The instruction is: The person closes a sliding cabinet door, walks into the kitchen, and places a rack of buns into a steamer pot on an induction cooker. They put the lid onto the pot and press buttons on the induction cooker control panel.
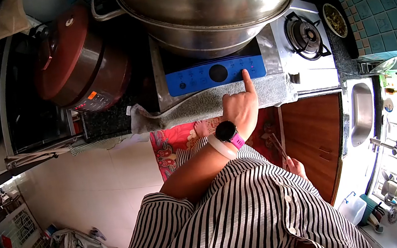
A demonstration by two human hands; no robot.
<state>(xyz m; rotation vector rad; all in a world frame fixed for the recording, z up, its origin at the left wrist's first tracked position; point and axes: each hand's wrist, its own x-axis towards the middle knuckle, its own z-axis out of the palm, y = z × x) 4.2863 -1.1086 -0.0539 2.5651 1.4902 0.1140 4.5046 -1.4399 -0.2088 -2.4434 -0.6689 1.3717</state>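
My left hand (242,109), with a dark round watch (225,131) and a pale bangle at the wrist, has its index finger stretched out and the others curled in. That fingertip touches the right part of the blue control panel (191,80) of a cooktop. A large lidded steel pot (201,5) stands on the cooktop, above the panel in view. Lower down, beside the striped shirt, my right hand (295,167) is closed around thin sticks (279,146); part of this hand is hidden.
A maroon electric cooker (82,64) stands left of the pot. To the right are a gas burner (306,34), a bowl of food (335,20) and a sink (362,112). A grey cloth (181,110) lies along the counter edge.
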